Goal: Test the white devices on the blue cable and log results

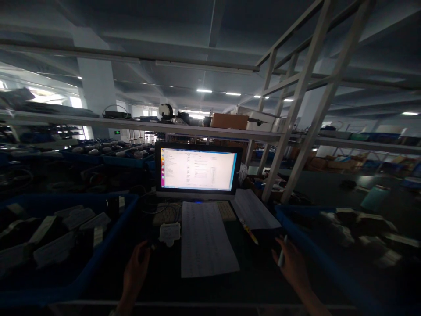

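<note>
My left hand [136,263] is at the front left of the dark desk. Its thumb and fingers are curled round something dark that I cannot make out; a small pale spot shows at the fingertips. Just beyond it lies a white label-like piece [169,234]. At the right, my right hand [294,264] holds a light-coloured pen [282,253] between thumb and fingers. Between the hands a printed paper sheet [208,245] covers part of a keyboard [167,213]. A yellow and red pen [250,232] rests beside a second sheet [255,210].
A lit monitor [197,170] stands behind the keyboard. Blue bins [131,210] with dark, white-labelled parts flank the desk; the right bin [315,254] is blurred. Overhead runs a shelf [184,128] with a cardboard box [229,120]. A metal frame [297,103] rises at right.
</note>
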`<state>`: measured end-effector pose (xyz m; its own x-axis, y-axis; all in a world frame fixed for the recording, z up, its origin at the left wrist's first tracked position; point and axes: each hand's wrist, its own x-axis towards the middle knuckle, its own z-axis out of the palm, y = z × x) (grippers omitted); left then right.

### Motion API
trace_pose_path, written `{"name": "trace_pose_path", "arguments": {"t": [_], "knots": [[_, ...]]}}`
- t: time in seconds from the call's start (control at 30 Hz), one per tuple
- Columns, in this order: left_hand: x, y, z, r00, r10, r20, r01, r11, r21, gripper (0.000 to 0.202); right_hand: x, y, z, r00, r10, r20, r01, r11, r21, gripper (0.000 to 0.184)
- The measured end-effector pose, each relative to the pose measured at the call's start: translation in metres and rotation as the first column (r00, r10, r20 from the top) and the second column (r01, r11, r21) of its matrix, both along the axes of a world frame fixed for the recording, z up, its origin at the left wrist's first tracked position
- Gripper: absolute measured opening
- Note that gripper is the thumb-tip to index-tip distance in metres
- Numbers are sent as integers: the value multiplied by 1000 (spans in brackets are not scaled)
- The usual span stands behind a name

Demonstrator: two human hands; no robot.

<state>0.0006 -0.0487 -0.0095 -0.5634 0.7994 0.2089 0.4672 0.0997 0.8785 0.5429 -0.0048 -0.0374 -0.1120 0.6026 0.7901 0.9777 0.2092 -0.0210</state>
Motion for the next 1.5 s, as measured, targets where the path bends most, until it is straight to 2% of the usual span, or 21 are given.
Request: {"name": "trace_pose_path", "arguments": {"t": [0.4, 0.67, 1.0, 1.17, 1.5], "knots": [[-4, 4, -9, 1000, -7, -12, 7, 1000, 18, 41, 1, 1, -2, 1000, -25, -8, 25, 999, -23, 35], [-4, 3, -9, 1000, -21, -3, 21, 1000, 14, 46, 2, 0, -1, 999, -13, 40, 12, 1000, 13, 36], [-5, 3, -7, 998, -49, 30, 50, 999, -1, 46, 4, 3, -6, 999, -17, -32, 16, 999, -40, 37], [-5, 3, -9, 1000, -25, 8, 25, 1000, -7, 48, 5, 4, -8, 999, -25, -30, 24, 999, -32, 38], [-2, 2, -5, 1000, -24, 6, 24, 1000, 9, 43, 1, 2, -2, 1000, -14, 9, 14, 1000, -3, 36]]}}
